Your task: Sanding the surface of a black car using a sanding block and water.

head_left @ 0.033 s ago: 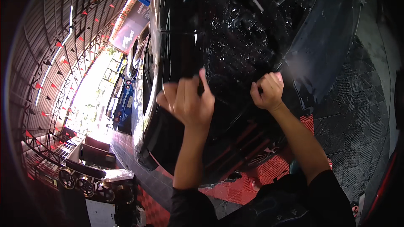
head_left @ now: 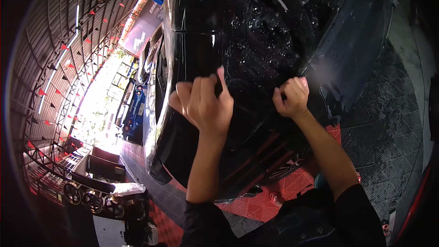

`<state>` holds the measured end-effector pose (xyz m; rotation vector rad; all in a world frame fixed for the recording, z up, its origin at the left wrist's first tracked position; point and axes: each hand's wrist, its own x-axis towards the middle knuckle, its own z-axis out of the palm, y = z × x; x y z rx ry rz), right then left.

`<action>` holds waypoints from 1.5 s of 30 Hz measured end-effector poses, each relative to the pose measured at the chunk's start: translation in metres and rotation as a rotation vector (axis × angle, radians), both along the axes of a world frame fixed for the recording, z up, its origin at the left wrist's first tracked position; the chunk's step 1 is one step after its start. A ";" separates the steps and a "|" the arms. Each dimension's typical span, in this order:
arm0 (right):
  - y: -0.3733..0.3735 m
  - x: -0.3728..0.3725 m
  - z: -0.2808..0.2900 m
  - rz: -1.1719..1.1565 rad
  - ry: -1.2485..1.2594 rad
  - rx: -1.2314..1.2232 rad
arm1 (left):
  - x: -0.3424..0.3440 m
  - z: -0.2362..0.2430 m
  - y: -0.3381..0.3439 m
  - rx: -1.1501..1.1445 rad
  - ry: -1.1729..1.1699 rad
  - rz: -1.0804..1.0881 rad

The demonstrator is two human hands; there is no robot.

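The left hand (head_left: 203, 105) pinches at the wet black car (head_left: 196, 41), fingers (head_left: 197, 92) curled, index raised. The right hand (head_left: 291, 98) is closed tight (a fist) against the same panel; what either grips, I cannot tell.

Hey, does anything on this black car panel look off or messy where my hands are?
The black car panel is wet: water droplets are scattered above both hands. The left hand and right hand pinch at its surface, perhaps a clear film, though that is hard to tell. No damage shows.

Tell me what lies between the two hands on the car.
In the head view, only wet, glossy black car body lies between the left hand and the right hand; nothing else sits there.
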<state>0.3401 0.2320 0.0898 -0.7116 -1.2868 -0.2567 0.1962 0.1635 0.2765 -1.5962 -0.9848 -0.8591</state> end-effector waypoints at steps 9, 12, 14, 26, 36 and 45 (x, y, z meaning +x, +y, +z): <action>-0.001 0.000 -0.001 -0.006 -0.006 -0.006 | -0.002 0.004 0.001 -0.009 0.007 0.012; 0.003 0.003 -0.003 -0.007 0.000 0.001 | 0.000 -0.002 -0.003 -0.054 0.007 0.103; 0.000 0.001 -0.005 -0.008 0.006 0.001 | -0.003 -0.007 -0.011 -0.068 -0.005 0.095; -0.001 -0.002 -0.001 -0.002 0.017 0.006 | 0.009 0.017 0.013 -0.017 0.026 0.039; -0.002 0.001 0.001 0.001 0.002 -0.008 | 0.023 0.041 0.023 -0.011 0.067 -0.005; -0.001 0.000 0.000 0.011 -0.004 -0.005 | 0.027 0.042 0.030 -0.032 0.059 -0.021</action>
